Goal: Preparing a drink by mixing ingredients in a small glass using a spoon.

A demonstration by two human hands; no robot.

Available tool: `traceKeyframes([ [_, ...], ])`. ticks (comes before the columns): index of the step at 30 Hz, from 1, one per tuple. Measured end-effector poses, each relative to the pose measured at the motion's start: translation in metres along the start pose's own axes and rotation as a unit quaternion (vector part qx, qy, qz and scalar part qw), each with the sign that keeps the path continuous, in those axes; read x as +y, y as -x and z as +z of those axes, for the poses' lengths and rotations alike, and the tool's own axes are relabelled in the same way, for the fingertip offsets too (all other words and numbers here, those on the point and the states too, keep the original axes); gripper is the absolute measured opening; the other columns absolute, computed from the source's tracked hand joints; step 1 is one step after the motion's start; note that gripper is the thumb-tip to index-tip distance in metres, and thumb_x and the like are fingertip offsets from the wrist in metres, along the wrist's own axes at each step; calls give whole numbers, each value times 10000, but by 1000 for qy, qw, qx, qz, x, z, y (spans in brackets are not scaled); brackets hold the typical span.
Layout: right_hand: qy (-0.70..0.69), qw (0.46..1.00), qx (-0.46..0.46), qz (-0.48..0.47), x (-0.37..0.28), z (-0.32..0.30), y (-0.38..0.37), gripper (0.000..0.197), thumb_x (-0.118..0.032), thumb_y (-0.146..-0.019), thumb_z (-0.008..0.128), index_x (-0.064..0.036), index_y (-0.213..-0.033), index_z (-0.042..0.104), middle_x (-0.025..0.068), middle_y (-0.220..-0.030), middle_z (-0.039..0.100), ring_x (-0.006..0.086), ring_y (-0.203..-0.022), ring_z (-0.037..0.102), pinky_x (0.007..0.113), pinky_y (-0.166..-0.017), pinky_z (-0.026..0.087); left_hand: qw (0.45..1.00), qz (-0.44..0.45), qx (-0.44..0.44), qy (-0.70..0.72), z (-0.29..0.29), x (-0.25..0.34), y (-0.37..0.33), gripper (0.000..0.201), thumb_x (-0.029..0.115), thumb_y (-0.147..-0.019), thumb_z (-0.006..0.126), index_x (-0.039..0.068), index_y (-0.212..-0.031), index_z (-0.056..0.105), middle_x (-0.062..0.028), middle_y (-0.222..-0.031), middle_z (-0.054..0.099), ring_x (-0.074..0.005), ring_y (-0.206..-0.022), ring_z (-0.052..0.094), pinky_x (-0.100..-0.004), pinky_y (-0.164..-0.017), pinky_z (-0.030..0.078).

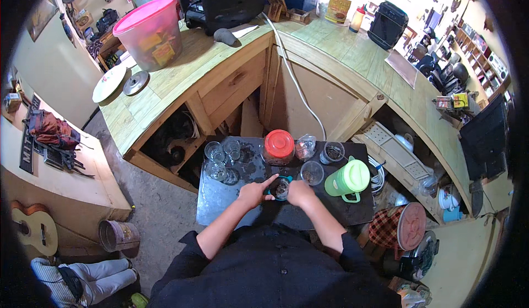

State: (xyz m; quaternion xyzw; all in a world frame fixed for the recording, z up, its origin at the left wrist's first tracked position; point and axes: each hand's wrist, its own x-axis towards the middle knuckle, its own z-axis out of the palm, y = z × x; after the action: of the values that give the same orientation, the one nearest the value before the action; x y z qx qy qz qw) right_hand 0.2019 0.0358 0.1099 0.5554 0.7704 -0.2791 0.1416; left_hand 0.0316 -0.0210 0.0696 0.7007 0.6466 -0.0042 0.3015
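At tabletop (220, 198) centre: my left hand (254, 191) and right hand (300, 192) both clamped round small glass (281, 187), dark contents. Red-lidded jar (278, 147) at 12 o'clock, green jug (348, 179) at 3. I judge glass light, rigid, fragile, slippery; grip sidewall.

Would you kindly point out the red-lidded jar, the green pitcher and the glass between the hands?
red-lidded jar (279, 144): head view, on the red lid.
green pitcher (353, 176): head view, on its pale green lid.
glass (281, 188): head view, on its dark contents.
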Motion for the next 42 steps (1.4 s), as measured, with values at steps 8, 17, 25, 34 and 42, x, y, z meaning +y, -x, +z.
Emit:
traceKeyframes([
  [8, 31, 996, -72, -46, 15, 14, -27, 248, -168, -749, 567, -8, -904, 676, 227, -938, 652, 347, -908, 641, 431, -780, 513, 999, 10, 15, 31, 2, -2, -3, 824, 465, -775, 651, 428, -1428, 151, -196, -840, 654, -388, -784, 639, -480, -659, 491],
  [17, 69, 997, -41, -20, -18, 15, 8, 259, -115, -840, 461, -20, -952, 674, 186, -1005, 654, 332, -953, 637, 431, -786, 517, 1000, 3, 17, 25, 2, -6, -1, 832, 461, -772, 658, 437, -1426, 144, -192, -851, 655, -384, -789, 640, -481, -653, 491],
  [25, 57, 996, -68, 1, -7, 25, -5, 275, -149, -794, 524, -32, -999, 664, 196, -1049, 642, 339, -981, 627, 440, -809, 508, 1000, 4, 6, 24, -1, -3, -2, 835, 466, -775, 652, 442, -1427, 132, -192, -856, 656, -383, -787, 641, -483, -652, 491],
  [34, 61, 985, -115, -115, 25, 15, -47, 237, -166, -746, 569, -5, -872, 689, 218, -923, 656, 335, -896, 643, 408, -782, 508, 1000, 8, 11, 16, 0, -1, -3, 835, 472, -778, 646, 437, -1430, 126, -189, -859, 657, -383, -793, 642, -474, -654, 493],
  [42, 80, 988, -103, -79, 22, 23, -42, 235, -187, -797, 555, -132, -968, 706, 153, -978, 663, 322, -910, 641, 404, -788, 509, 1000, -4, -12, 12, -4, 1, -4, 837, 466, -782, 652, 438, -1429, 123, -175, -910, 662, -351, -836, 653, -454, -691, 505],
])
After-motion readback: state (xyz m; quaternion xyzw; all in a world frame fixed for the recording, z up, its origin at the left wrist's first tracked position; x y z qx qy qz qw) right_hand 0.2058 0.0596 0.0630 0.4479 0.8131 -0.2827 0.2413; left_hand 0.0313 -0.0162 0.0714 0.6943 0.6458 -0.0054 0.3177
